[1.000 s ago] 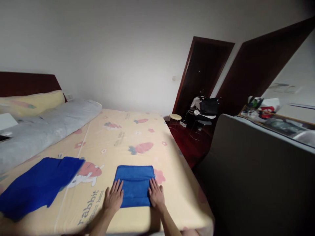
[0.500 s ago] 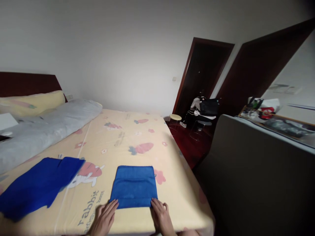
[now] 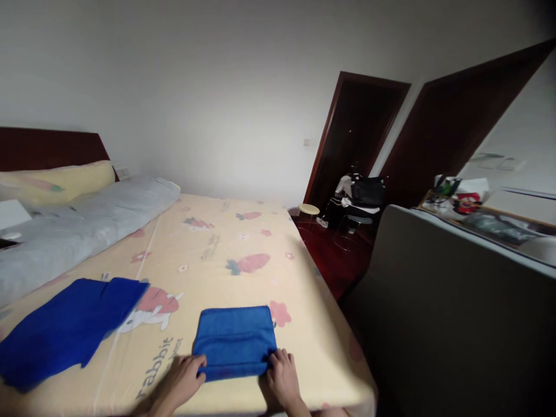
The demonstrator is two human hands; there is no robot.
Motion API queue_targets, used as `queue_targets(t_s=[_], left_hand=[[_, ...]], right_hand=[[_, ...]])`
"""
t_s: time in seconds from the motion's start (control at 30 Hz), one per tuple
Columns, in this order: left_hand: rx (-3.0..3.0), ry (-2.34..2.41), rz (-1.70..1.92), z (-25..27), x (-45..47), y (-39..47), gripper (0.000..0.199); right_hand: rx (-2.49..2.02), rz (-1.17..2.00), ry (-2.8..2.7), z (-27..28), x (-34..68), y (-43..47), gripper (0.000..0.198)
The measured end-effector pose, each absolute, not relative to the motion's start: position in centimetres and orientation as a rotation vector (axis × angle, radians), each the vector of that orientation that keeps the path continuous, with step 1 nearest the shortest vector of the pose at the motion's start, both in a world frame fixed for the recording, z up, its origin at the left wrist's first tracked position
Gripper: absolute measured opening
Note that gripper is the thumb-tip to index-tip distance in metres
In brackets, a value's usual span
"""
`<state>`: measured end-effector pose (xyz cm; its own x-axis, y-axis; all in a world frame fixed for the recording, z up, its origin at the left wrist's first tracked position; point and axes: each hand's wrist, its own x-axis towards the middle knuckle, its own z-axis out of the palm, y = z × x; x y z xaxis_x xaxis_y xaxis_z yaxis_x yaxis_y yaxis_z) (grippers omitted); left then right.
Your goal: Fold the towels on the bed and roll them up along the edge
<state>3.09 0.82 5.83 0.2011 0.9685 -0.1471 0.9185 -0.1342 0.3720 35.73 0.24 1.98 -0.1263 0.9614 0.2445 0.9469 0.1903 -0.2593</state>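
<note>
A blue cloth (image 3: pixel 234 330), folded into a rough rectangle, lies on the bed near its front edge. At the cloth's near left corner, my left hand (image 3: pixel 186 375) is closed with its fingers pinching the fabric. My right hand (image 3: pixel 283 372) grips the near right corner in the same way, fingers curled. Between the two hands the near edge of the cloth is slightly raised in a ridge. Farther left, a second, darker blue cloth (image 3: pixel 73 327) lies spread out and uneven, apart from both hands.
The bed (image 3: pixel 247 231) has a cream sheet with rabbit and carrot prints. A grey rolled quilt (image 3: pixel 108 214) and a yellow pillow (image 3: pixel 65 179) lie at the left. A dark panel (image 3: pixel 447 313) stands right of the bed. Stools, one a round cream stool (image 3: pixel 308 209), stand near the door.
The blue cloth has slid slightly toward me. My fingers, which lay on its near corners, have curled and now pinch them. The darker cloth has stayed put.
</note>
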Motion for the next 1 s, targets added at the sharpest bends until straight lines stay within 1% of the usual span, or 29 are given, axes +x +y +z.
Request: queue_targets(t_s=[0.07,0.13,0.2,0.27,0.33,0.43,0.5,0.63,0.67,0.73,0.8,0.87,0.93,1.0], left_hand=[[2.110,1.857,0.118,5.4,3.6,0.8,0.035],[2.142,1.989,0.064,4.6,5.1,0.8,0.047],[2.248,2.030,0.082,3.2,7.3,0.7,0.058],[2.441,1.875,0.196,1.6,9.5,0.5,0.063],[2.624,1.675,0.353,0.1,11.0,0.4,0.059],[2.732,1.638,0.486,-1.2,10.1,0.3,0.053],[2.684,1.766,0.451,-1.4,7.9,0.4,0.052],[2.519,2.070,0.362,-1.9,4.3,0.5,0.048],[2.523,2.081,0.368,-2.1,4.4,0.6,0.047],[2.618,1.950,0.405,-2.4,5.9,0.9,0.046],[2.709,1.751,0.438,-2.3,8.3,1.4,0.048],[2.697,1.676,0.439,-1.8,10.1,2.2,0.046],[2.606,1.748,0.403,-1.0,10.3,2.9,0.047],[2.490,1.897,0.336,-0.4,8.9,3.3,0.050]], right_hand=[[-1.896,-0.022,-2.036,1.5,35.1,0.4,0.038],[-1.892,-0.070,-2.011,1.0,33.8,0.5,0.050],[-1.731,0.005,-2.117,0.5,31.7,0.5,0.056],[-1.507,0.157,-2.269,0.2,29.5,0.2,0.056],[-1.382,0.265,-2.349,0.2,28.0,0.1,0.055],[-1.466,0.264,-2.292,0.6,28.8,0.4,0.050],[-1.615,0.223,-2.200,0.8,31.2,1.0,0.045],[-1.862,0.180,-2.084,1.0,35.2,1.5,0.048],[-1.855,0.180,-2.093,1.1,35.2,1.5,0.049],[-1.723,0.235,-2.174,1.3,33.5,1.4,0.051],[-1.513,0.370,-2.295,1.7,30.8,1.5,0.052],[-1.415,0.487,-2.351,2.2,28.8,2.0,0.049],[-1.515,0.501,-2.320,2.6,28.7,2.8,0.047],[-1.744,0.434,-2.221,2.8,30.6,3.8,0.049]])
